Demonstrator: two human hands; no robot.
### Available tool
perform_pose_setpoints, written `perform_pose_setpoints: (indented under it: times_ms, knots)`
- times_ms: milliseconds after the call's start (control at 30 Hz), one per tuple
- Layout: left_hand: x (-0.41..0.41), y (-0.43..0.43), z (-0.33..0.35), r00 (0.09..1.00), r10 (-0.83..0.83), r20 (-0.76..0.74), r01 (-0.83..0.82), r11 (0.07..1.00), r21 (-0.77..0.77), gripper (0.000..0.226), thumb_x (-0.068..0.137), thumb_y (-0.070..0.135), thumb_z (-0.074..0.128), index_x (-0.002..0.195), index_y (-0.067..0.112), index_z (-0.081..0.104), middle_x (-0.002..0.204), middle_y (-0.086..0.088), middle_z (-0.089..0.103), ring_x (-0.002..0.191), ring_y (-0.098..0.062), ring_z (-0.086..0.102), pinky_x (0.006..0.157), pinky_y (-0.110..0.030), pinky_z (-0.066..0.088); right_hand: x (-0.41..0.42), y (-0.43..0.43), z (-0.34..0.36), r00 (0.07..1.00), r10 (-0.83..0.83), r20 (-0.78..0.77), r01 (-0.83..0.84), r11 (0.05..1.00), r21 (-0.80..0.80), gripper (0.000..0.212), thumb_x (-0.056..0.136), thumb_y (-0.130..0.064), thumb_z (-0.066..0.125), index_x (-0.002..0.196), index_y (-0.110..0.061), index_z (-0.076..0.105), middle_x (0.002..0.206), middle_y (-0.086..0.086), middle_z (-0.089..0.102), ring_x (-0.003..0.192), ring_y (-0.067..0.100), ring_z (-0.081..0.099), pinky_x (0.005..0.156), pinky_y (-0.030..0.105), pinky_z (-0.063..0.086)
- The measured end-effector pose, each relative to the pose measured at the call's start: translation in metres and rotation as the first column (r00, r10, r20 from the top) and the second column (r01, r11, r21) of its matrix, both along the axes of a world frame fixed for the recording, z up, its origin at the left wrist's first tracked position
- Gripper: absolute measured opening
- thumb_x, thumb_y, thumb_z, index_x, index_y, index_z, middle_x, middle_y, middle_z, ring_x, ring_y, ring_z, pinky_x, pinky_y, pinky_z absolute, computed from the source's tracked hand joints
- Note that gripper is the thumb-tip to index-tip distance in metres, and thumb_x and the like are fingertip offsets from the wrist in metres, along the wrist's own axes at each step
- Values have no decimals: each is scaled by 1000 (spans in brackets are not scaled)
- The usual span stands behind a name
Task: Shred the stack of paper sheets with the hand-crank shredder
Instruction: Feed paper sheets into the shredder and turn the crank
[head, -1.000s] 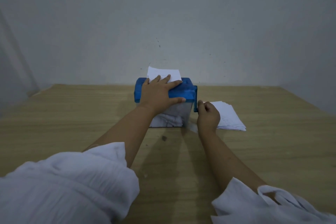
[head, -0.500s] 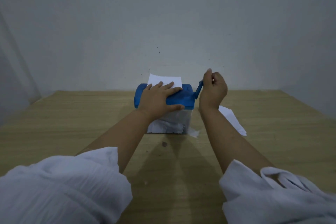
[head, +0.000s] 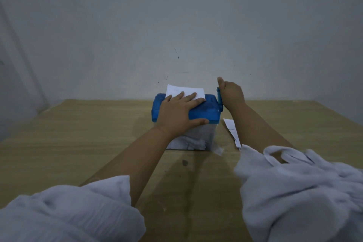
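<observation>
A small shredder with a blue top (head: 208, 111) and a clear bin (head: 198, 139) holding white shreds stands mid-table. A white sheet (head: 184, 91) sticks up out of its slot. My left hand (head: 179, 115) lies flat on the blue top, fingers straight, thumb against the front edge. My right hand (head: 231, 93) grips the blue crank handle (head: 219, 97) at the shredder's right side, raised near the top of its turn. The paper stack (head: 232, 131) lies on the table to the right, mostly hidden behind my right forearm.
The wooden table (head: 78, 143) runs back to a grey wall (head: 176, 25) close behind the shredder. A loose scrap of paper (head: 217, 150) lies at the bin's front right corner. A dark spot (head: 185, 162) marks the table in front.
My right hand has carried the crank from low at the shredder's front right up over the top. The sheet in the slot stands a little lower. My left hand has stayed put.
</observation>
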State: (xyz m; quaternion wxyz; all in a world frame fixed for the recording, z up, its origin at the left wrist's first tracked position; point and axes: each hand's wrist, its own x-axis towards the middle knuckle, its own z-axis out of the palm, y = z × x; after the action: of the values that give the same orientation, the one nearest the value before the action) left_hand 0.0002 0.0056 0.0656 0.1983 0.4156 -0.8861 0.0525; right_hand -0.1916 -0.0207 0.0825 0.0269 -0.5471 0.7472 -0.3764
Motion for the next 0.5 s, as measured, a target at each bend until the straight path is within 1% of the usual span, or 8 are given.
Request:
perform_pose_setpoints:
  times_ms: [67, 133, 200, 267, 300, 367, 433, 500]
  knots:
    - [1, 0, 0, 1000, -5, -6, 5, 1000, 0, 67, 82, 70, 44, 143, 43, 29, 154, 13, 24, 143, -18, 20, 116, -42, 13, -2, 1, -9, 998, 58, 1, -57, 983, 175, 36, 103, -24, 29, 107, 0, 56, 99, 23, 58, 94, 33, 53, 79, 35, 37]
    - [0, 0, -1, 1000, -3, -12, 3, 1000, 0, 67, 82, 70, 43, 143, 43, 29, 154, 13, 24, 143, -18, 20, 116, -42, 13, 0, 4, -27, 1000, 7, 15, -11, 948, 319, 34, 101, -11, 34, 132, 0, 43, 122, 24, 55, 113, 34, 51, 90, 34, 37]
    - [0, -1, -1, 1000, 7, -12, -7, 1000, -7, 67, 83, 70, 42, 143, 43, 29, 154, 12, 24, 143, -18, 20, 116, -42, 13, 4, 9, -49, 1000, -14, 26, 3, 926, 377, 32, 99, -3, 34, 127, 7, 46, 109, 21, 59, 107, 33, 50, 83, 30, 35]
    - [-1, -1, -1, 1000, 12, -16, -12, 1000, -14, 67, 83, 70, 42, 143, 42, 30, 154, 12, 25, 143, -18, 20, 116, -42, 14, 5, 15, -64, 997, 21, 71, -44, 936, 349, 25, 97, 1, 35, 105, 8, 58, 85, 16, 56, 88, 31, 49, 68, 25, 33]
    - [-2, -1, -1, 1000, 12, -16, -12, 1000, -13, 68, 83, 70, 42, 143, 42, 30, 154, 11, 25, 143, -18, 21, 116, -41, 14, 6, 19, -69, 990, 15, 142, -56, 955, 291, 26, 97, 0, 36, 88, 3, 60, 76, 11, 52, 79, 28, 47, 62, 22, 32]
    - [-2, 0, -1, 1000, 12, -14, -13, 1000, -11, 68, 83, 70, 43, 143, 41, 30, 154, 11, 25, 143, -19, 21, 116, -41, 14, 12, 28, -74, 954, -1, 301, -57, 981, 183, 38, 100, -7, 34, 64, -13, 46, 65, 1, 44, 61, 18, 41, 51, 22, 28]
    - [-1, 1, -2, 1000, 20, -11, -20, 1000, -7, 68, 83, 70, 43, 143, 41, 31, 154, 10, 26, 143, -19, 21, 115, -41, 14, 21, 39, -79, 932, -19, 362, -23, 994, 110, 42, 103, -22, 31, 63, -17, 43, 64, -1, 45, 58, 11, 40, 52, 26, 30]
    - [-1, 2, -1, 999, 35, -9, -35, 999, -2, 68, 82, 70, 43, 143, 41, 31, 154, 11, 25, 143, -19, 21, 115, -42, 15, 27, 47, -88, 936, -12, 351, 4, 1000, 25, 53, 103, -35, 24, 72, -5, 55, 71, 8, 55, 66, 21, 49, 59, 29, 34]
